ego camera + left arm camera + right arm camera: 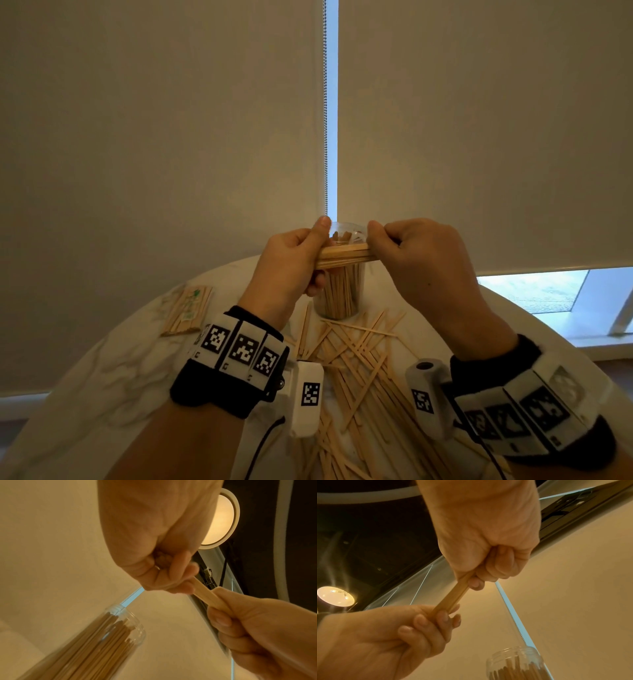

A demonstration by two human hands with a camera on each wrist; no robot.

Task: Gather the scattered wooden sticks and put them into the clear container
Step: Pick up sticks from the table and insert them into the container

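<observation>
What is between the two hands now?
A bundle of sticks, gripped at each end by the left hand and right hand; head view shows it.

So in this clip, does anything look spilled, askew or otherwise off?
Only the expected mess: loose wooden sticks lie crisscrossed on the marble table below the clear container, which stands upright. A packaged bundle lies apart. Left hand and right hand grip a neat bundle of sticks level.

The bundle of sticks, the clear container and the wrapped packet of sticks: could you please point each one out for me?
bundle of sticks (344, 257), head view, middle of the span between the hands.
clear container (337, 298), head view, lower wall.
wrapped packet of sticks (186, 310), head view, centre of the wrapper.
</observation>
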